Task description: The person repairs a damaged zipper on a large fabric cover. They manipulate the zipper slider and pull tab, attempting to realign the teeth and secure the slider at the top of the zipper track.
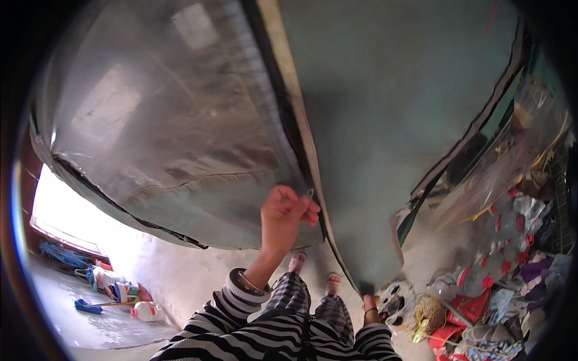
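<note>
A large grey-green fabric cover [385, 120] with a clear plastic window panel [180, 108] hangs before me. A dark zipper [301, 157] with a pale border runs down between the panel and the plain fabric. My left hand [284, 210] is closed in a pinch at this zipper, its fingertips on a small metal zipper pull [310, 193]. Lower and to the right, my right hand [371, 302] is closed at the bottom end of the zipper edge, gripping the fabric's lower corner. Its fingertips are partly hidden by the cloth.
At the right lies a heap of plastic bottles [472, 278], red containers [469, 308] and cloths. Bottles [146, 311] and a blue brush-like item [88, 306] lie at the lower left beside a bright doorway [69, 207]. My feet stand on a pale floor [174, 271].
</note>
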The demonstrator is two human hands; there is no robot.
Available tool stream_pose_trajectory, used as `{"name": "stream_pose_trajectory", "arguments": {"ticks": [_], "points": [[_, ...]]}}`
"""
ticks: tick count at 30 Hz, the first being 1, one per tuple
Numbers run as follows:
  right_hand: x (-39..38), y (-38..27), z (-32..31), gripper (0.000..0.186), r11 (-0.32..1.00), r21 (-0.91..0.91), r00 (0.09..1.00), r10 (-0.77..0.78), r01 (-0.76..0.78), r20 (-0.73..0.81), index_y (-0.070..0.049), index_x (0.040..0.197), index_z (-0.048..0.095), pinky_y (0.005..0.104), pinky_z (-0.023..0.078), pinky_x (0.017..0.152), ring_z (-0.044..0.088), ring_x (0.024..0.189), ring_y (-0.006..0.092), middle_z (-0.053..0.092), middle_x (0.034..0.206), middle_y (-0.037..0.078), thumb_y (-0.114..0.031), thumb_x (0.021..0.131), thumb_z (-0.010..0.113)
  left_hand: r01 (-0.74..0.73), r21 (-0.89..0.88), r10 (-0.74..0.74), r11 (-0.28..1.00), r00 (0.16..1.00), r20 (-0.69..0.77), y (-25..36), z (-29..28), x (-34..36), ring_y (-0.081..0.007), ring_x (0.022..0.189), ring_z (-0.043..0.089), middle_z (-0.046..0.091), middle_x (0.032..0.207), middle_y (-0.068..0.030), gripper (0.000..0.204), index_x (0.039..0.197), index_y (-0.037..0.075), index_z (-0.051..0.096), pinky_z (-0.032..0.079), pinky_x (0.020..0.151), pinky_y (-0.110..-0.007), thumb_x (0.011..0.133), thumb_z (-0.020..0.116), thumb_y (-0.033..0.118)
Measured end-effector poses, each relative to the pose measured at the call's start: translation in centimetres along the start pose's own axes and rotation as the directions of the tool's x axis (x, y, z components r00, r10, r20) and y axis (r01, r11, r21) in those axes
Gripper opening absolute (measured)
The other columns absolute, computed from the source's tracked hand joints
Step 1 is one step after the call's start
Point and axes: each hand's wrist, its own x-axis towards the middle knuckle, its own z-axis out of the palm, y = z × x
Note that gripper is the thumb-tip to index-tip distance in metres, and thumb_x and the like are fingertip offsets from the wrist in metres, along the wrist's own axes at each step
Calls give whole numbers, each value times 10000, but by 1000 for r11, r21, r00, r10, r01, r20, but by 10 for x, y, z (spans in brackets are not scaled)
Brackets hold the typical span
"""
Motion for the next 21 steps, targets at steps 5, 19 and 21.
{"name": "stream_pose_trajectory", "arguments": {"ticks": [5, 19, 21], "points": [[-20, -29, -40, 498, 945, -246, 972, -232, 217, -33, 101, 968, 635, 469, 559, 585, 699, 692, 409, 685, 899, 300, -298, 700, 767, -303, 1, 303, 953, 953, 13, 100, 30, 5, -163, 623, 641, 687, 798, -161, 158, 953, 26, 407, 534, 547, -284, 957, 559, -17], [-394, -431, -204, 148, 234, 775, 432, -900, 587, -55, 13, 862, 650, 208, 266, 425, 372, 481, 28, 472, 599, -50, -114, 938, 648, -542, 94, 528, 835, 837, 142, 106, 27, 2, -85, 690, 633, 690, 816, -101, 227, 998, 14, 400, 519, 628, -222, 930, 614, -17], [-428, -460, -211, 106, 127, 753, 304, -947, 646, -101, 19, 951, 710, 180, 279, 462, 411, 547, -3, 549, 665, -60, -78, 912, 692, -594, 136, 575, 793, 803, 156, 107, 26, -1, -80, 695, 635, 690, 803, -93, 245, 1001, 11, 404, 513, 625, -215, 918, 632, -21]]}}
